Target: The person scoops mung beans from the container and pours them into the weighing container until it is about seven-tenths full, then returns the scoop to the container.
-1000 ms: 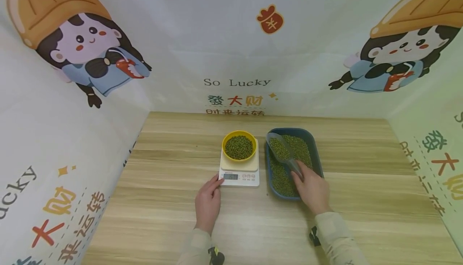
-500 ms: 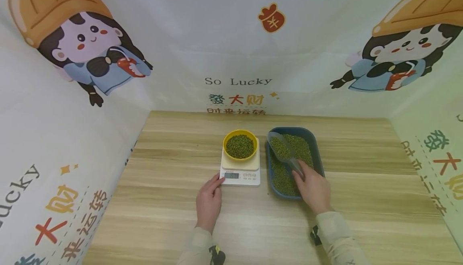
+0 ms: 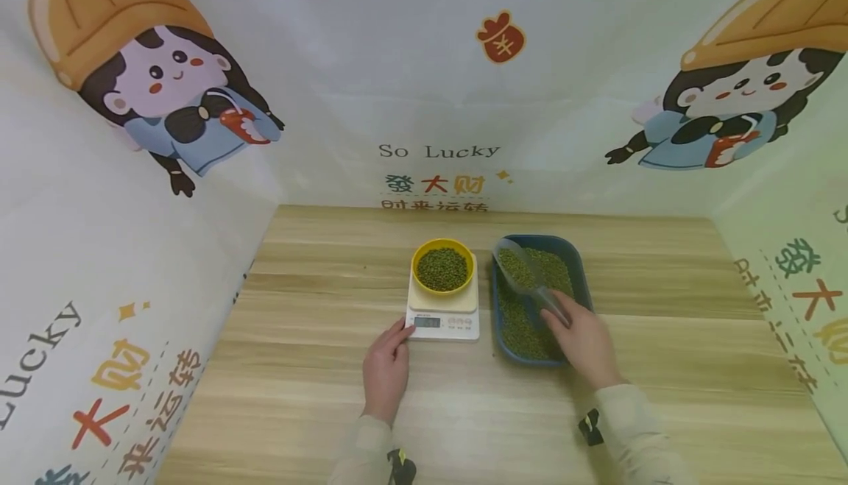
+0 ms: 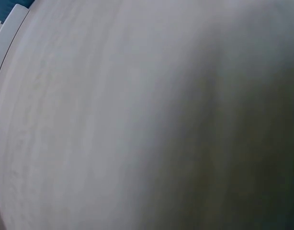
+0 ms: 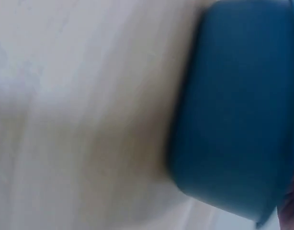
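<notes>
In the head view a white kitchen scale [image 3: 442, 326] bears a yellow bowl [image 3: 415, 279] of green mung beans [image 3: 442, 269]. At its front left corner, beside the small display, my left hand [image 3: 386, 371] rests with its fingertips against the scale. My right hand [image 3: 589, 344] grips the handle of a clear grey scoop [image 3: 547, 299], its blade loaded with mung beans. The scoop lies over a blue tub [image 3: 583, 286] of the same beans. In the right wrist view the outer wall of the tub [image 5: 233, 110] fills the right side, and part of the hand shows at the edge.
All this stands on a wood-grain table [image 3: 318, 279]. Printed cloth walls [image 3: 318, 102] close it in at the back and on both sides. The scale and the tub stand side by side with a narrow gap between them. A corner of the scale [image 4: 10, 33] shows in the left wrist view.
My right hand has shifted slightly to the right and turned the scoop's handle a little. The left hand stays at the scale's corner, and the bowl keeps its place.
</notes>
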Action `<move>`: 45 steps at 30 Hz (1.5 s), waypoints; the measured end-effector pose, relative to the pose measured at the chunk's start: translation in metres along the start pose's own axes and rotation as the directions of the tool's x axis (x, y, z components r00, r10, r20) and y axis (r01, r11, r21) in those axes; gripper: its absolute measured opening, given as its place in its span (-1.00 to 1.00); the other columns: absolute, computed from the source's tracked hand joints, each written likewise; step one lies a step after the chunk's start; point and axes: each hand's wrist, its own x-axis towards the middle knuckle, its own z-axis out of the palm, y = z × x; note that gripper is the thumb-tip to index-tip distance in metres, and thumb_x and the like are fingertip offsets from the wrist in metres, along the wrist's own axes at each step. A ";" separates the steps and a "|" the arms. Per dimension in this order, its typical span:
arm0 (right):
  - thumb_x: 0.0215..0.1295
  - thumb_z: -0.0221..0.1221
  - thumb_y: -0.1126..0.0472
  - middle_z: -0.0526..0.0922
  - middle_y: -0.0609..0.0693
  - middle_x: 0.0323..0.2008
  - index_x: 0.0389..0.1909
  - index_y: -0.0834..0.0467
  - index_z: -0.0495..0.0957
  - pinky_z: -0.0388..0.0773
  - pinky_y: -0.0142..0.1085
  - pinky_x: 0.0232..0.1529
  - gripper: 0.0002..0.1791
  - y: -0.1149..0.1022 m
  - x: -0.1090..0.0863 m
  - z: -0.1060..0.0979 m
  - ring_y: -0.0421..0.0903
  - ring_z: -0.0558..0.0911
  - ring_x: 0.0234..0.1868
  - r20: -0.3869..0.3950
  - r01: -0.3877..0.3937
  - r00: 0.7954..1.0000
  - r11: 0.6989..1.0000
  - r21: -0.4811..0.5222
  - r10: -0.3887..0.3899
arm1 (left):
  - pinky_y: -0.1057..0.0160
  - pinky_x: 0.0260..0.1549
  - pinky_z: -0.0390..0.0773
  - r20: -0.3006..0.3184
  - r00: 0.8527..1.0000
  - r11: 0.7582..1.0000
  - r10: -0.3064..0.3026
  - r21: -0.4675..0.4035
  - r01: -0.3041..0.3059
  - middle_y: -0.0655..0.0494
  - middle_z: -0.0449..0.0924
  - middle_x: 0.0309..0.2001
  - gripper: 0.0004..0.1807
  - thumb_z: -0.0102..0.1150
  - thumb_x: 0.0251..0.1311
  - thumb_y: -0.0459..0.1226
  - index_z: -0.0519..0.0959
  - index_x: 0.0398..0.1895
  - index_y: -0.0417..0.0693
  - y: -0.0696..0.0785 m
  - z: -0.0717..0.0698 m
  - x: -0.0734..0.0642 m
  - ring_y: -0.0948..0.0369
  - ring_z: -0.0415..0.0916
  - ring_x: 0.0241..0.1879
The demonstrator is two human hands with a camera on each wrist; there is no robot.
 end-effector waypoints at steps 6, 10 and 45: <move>0.20 0.04 -0.11 0.62 0.10 -0.38 0.12 0.10 0.39 0.36 -0.29 -0.69 -0.46 -0.010 0.010 -0.022 -0.12 0.44 -0.64 0.054 0.044 0.998 0.999 -0.009 -0.043 | 0.12 0.11 0.34 -0.003 1.000 1.000 0.000 0.010 0.000 0.31 0.40 0.12 -0.67 -0.06 0.15 -0.37 0.58 -0.11 0.15 0.001 -0.002 0.000 0.23 0.30 0.13; 0.22 0.03 -0.09 0.57 0.01 -0.51 0.15 0.09 0.36 0.31 -0.34 -0.76 -0.47 -0.019 0.021 -0.035 -0.19 0.34 -0.73 0.115 0.096 0.989 0.995 -0.016 -0.094 | 0.11 0.11 0.33 -0.002 1.000 1.000 -0.003 0.012 0.003 0.31 0.40 0.12 -0.67 -0.05 0.14 -0.38 0.58 -0.12 0.14 0.002 -0.003 0.000 0.22 0.30 0.13; 0.11 0.15 0.19 0.24 -0.20 -0.83 0.07 0.17 0.45 0.09 -0.45 -0.88 -0.55 -0.101 0.081 -0.080 -0.26 0.19 -0.82 0.446 0.560 0.804 0.753 -0.345 -0.393 | 0.12 0.10 0.35 -0.015 1.000 0.999 0.024 0.021 -0.024 0.29 0.42 0.11 -0.68 -0.03 0.14 -0.39 0.58 -0.12 0.14 0.002 -0.001 0.000 0.23 0.33 0.11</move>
